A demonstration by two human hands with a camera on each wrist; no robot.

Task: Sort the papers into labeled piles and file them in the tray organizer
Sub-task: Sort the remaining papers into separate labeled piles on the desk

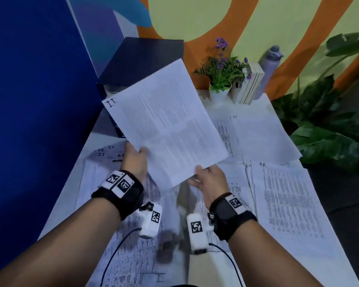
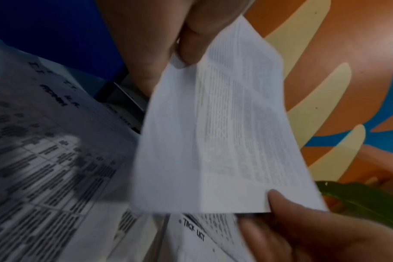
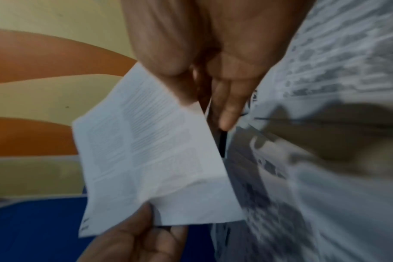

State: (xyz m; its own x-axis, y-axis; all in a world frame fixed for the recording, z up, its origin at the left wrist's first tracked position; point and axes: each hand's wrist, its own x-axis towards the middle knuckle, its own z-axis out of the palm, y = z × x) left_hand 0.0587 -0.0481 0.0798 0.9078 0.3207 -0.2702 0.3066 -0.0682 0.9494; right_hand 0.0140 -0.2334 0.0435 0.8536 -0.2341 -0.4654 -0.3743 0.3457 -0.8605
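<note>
A printed sheet marked "I.T." [image 1: 166, 121] is lifted above the table, tilted, with both hands pinching its near edge. My left hand [image 1: 140, 152] grips the near-left corner, thumb on top. My right hand [image 1: 199, 170] pinches the near-right corner. The left wrist view shows the same sheet [image 2: 213, 133] between my left hand [image 2: 188, 47] and right hand [image 2: 280, 212]. It appears again in the right wrist view [image 3: 150, 150], held by the right hand [image 3: 191, 79]. The dark blue tray organizer [image 1: 141, 63] stands behind the sheet, partly hidden.
Papers cover the table: an I.T. pile [image 1: 261, 133] at back right, an H.R pile [image 1: 288, 204] at right, a mixed heap [image 1: 104, 160] at left. A flower pot [image 1: 219, 94], books [image 1: 251, 83] and a bottle [image 1: 269, 65] stand at the back. A blue partition [image 1: 29, 100] stands to the left.
</note>
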